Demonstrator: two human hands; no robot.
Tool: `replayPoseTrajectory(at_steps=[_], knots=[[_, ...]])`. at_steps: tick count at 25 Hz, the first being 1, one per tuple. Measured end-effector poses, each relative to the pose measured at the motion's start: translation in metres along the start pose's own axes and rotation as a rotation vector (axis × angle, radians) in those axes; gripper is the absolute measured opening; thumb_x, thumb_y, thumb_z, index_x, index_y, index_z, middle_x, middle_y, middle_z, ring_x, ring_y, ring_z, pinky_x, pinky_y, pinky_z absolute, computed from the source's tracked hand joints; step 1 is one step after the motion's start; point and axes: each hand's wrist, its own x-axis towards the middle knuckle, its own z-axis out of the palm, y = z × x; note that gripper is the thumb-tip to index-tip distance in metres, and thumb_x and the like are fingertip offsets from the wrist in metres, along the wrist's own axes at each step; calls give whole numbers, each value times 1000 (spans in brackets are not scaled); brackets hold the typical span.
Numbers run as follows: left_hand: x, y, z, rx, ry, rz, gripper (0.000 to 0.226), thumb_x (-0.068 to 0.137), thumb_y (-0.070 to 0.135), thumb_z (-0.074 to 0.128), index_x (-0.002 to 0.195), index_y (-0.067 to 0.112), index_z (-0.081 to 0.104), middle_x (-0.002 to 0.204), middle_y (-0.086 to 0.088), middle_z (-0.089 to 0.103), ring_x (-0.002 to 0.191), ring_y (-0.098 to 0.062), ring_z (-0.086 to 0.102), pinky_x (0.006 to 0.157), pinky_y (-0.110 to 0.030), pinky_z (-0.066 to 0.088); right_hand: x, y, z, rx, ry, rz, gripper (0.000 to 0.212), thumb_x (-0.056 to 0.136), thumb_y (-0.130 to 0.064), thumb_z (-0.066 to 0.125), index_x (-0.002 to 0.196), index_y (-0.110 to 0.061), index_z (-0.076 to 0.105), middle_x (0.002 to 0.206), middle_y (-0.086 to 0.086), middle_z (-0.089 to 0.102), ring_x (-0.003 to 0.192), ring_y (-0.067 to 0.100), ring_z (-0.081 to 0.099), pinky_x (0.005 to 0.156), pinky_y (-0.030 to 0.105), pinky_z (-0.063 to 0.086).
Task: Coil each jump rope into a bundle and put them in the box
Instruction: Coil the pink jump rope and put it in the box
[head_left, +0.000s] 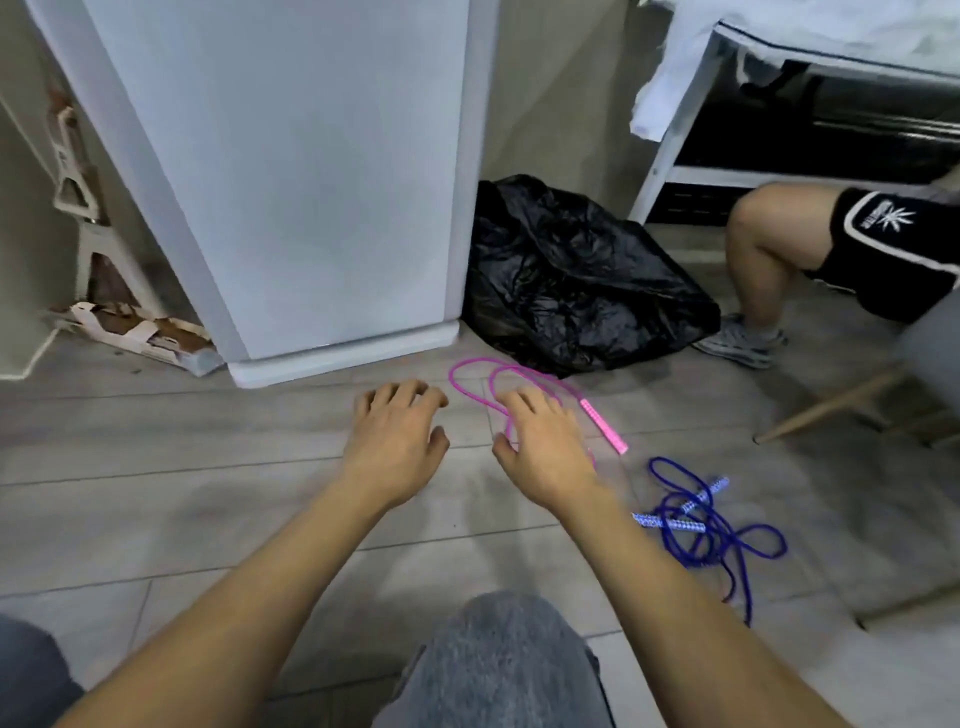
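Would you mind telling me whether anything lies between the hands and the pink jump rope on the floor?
Nothing visible does. The right hand is already over the pink jump rope, and the left hand has only bare floor beside it. The blue jump rope lies apart, to the right.

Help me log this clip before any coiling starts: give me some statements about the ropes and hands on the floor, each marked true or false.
1. The pink jump rope lies loose on the floor, not bundled. True.
2. The blue jump rope is already a neat coil. False: it lies in a loose tangle.
3. The right hand is over the pink rope. True.
4. The left hand holds a rope handle. False: it holds nothing, its fingers spread above the bare floor.
5. The black plastic bag lies beyond the pink rope, beside the white cabinet. True.
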Motion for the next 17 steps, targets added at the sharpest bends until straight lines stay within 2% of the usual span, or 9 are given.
replayPoseTrajectory(at_steps=[4, 7, 10, 12, 14, 16, 17], knots=[[11, 10, 62, -15, -102, 32, 34, 90, 33, 52, 123, 27, 58, 125, 3, 55, 115, -26, 52, 100, -42, 34, -12, 45, 55, 32, -74, 122, 50, 89, -33, 58, 138, -23, 51, 138, 0, 52, 123, 29, 50, 102, 43, 35], [16, 11, 114, -22, -128, 62, 33, 81, 31, 53, 112, 24, 62, 113, 2, 60, 103, -27, 58, 91, -43, 40, -12, 73, 106, 51, -143, 181, 50, 94, -33, 55, 142, -24, 47, 143, -1, 49, 127, 27, 48, 110, 45, 28], [16, 10, 167, -26, -201, 81, 32, 80, 28, 59, 112, 27, 63, 112, 5, 60, 104, -23, 58, 92, -40, 40, -7, 104, 163, 104, -177, 245, 51, 94, -33, 56, 143, -23, 47, 144, 0, 48, 129, 26, 48, 110, 41, 35], [15, 6, 196, -28, -245, 87, 34, 80, 29, 55, 112, 28, 63, 114, 6, 60, 106, -23, 58, 93, -38, 37, -1, 122, 197, 109, -186, 303, 52, 93, -33, 57, 142, -22, 48, 142, 3, 50, 128, 28, 49, 108, 42, 38], [13, -2, 218, -21, -283, 89, 35, 80, 32, 49, 112, 28, 63, 113, 7, 60, 105, -22, 59, 93, -37, 36, 11, 143, 226, 93, -137, 400, 58, 89, -32, 62, 143, -20, 44, 140, 8, 50, 128, 32, 50, 107, 45, 40], [11, -12, 236, -21, -333, 83, 34, 82, 32, 51, 114, 28, 63, 116, 6, 60, 107, -23, 58, 95, -39, 39, 29, 169, 248, 118, -85, 560, 73, 86, -34, 67, 150, -21, 34, 147, 10, 44, 136, 33, 42, 111, 47, 36], [10, -18, 240, -24, -352, 78, 34, 83, 32, 52, 115, 28, 63, 117, 6, 60, 108, -24, 58, 95, -40, 41, 39, 183, 256, 159, -110, 628, 79, 87, -35, 66, 154, -20, 26, 152, 11, 39, 140, 33, 38, 114, 48, 33]])
